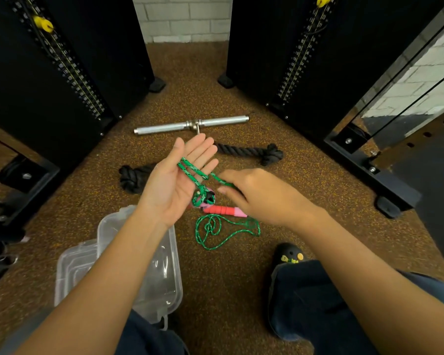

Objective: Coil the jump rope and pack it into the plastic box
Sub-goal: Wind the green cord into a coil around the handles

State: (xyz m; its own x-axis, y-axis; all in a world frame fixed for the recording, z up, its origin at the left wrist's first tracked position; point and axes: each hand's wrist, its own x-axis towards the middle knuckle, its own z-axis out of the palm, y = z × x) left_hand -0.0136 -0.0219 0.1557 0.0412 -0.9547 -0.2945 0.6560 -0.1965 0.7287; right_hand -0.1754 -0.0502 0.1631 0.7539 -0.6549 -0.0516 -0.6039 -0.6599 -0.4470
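Over the gym floor [190, 80], the rope [188, 169] loops across the flat, open-fingered left hand [176, 180], running rightward to the right hand [262, 194], which pinches it just beside.

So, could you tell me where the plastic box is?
In the head view, the plastic box sits on the floor at lower left, partly beneath the left forearm.

Dim, even indoor light, soft shadows, right hand [256, 193] motion-blurred, wide-angle bending at edges
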